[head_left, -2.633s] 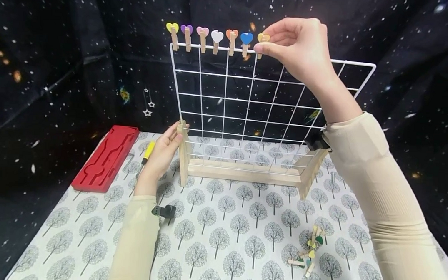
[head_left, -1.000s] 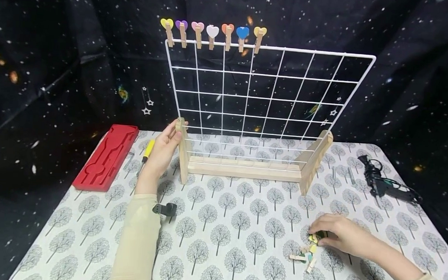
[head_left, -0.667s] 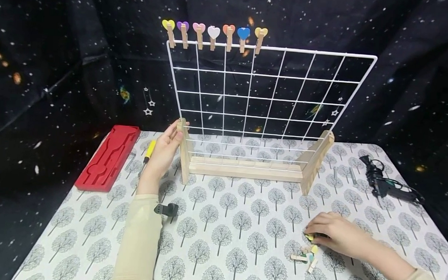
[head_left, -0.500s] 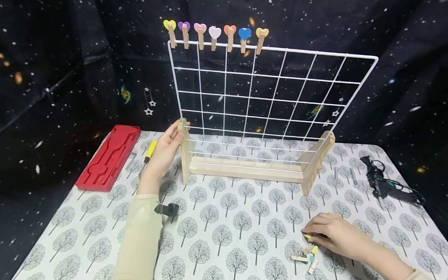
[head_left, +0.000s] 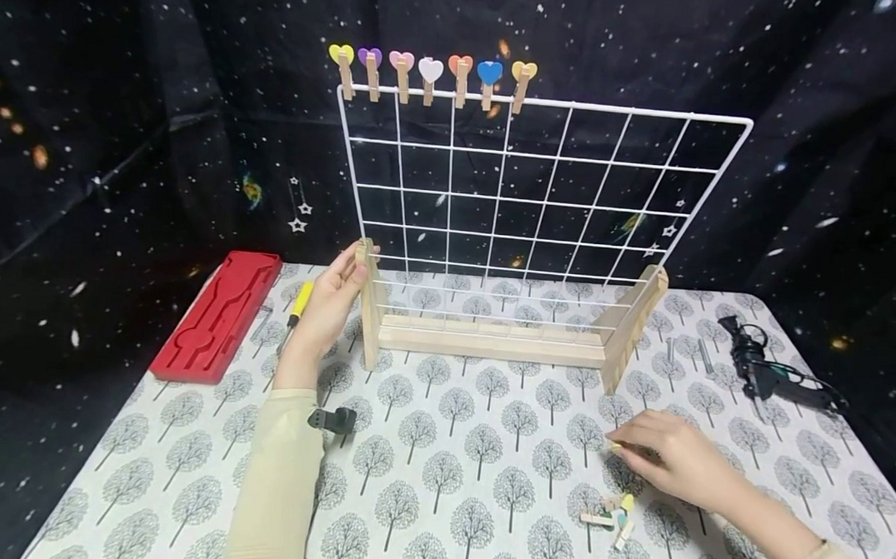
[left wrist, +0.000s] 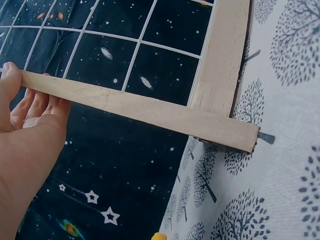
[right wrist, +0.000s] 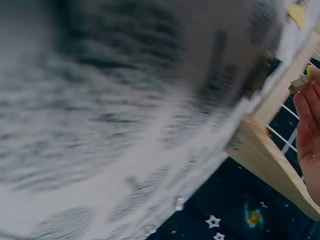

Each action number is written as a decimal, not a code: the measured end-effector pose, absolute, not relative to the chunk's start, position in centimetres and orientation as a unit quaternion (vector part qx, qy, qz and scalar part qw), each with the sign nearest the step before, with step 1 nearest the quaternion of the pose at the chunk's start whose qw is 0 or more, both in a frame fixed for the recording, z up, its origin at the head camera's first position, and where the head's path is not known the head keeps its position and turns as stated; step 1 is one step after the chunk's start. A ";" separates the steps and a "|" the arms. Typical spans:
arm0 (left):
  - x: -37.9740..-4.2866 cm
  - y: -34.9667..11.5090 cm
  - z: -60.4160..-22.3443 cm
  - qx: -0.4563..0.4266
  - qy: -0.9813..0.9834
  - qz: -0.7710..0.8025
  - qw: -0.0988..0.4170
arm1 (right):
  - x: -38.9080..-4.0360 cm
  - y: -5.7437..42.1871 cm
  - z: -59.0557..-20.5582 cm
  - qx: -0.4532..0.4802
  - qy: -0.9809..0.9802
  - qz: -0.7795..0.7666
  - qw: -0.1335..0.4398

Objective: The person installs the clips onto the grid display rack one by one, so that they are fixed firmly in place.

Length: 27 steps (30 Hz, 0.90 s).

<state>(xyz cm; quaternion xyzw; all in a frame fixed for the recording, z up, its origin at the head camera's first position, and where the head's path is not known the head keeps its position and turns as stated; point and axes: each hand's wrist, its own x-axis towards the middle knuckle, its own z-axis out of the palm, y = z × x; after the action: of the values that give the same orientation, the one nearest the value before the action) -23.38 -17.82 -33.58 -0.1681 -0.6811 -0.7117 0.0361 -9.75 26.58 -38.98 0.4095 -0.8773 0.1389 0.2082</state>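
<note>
Grasps the left upright (left wrist: 140, 103) of the wire rack (head_left: 498, 198) near its top with the left hand (head_left: 328, 303), fingers behind and thumb in front, probably to steady the rack against any push on its top bar. Pinches a small clip (right wrist: 299, 85) between thumb and fingers of the right hand (head_left: 673, 456), in front of the rack's right end; wooden end jutting outward, apparently so as to leave the biting tip free. Hard to tell how far clear of the cloth in front of the rack.

Along the rack's top bar, from its left corner to just short of its middle, seven heart-topped clips (head_left: 430, 70), hearts upward, presumably spaced for an even row. In front of the rack's right half, nearer than the right hand, a loose cluster of clips (head_left: 597, 519), likely there for a short reach. Left of the rack, a red tray (head_left: 217, 319), seemingly out of the way.

Stretches the left arm forward to the rack, palm facing the upright. Angles the right forearm in from the near right, well apart from the rack, back of the hand uppermost, fingers pointing left.
</note>
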 end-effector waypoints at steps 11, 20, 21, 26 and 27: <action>-24.4 -18.1 -34.7 -0.162 -0.685 -0.709 0.037 | -14.5 21.3 -29.0 0.382 -0.847 0.300 0.215; -24.2 -18.0 -34.8 -0.163 -0.686 -0.708 0.037 | -15.6 15.7 -16.1 0.345 -0.807 0.366 0.309; -24.1 -17.9 -34.6 -0.164 -0.684 -0.709 0.037 | -15.8 15.3 -15.0 0.341 -0.801 0.377 0.315; -23.6 -17.9 -33.9 -0.170 -0.687 -0.705 0.041 | -18.0 13.7 -10.9 0.284 -0.784 0.453 0.315; -23.6 -17.9 -33.8 -0.169 -0.688 -0.704 0.042 | -18.5 13.5 -10.2 0.268 -0.782 0.471 0.307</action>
<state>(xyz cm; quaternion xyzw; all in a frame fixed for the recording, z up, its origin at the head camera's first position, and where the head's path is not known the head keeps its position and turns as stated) -23.56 -17.94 -33.82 -0.1694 -0.6884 -0.7040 0.0415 -18.50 13.46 -10.25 0.2683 -0.7821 0.4713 0.3070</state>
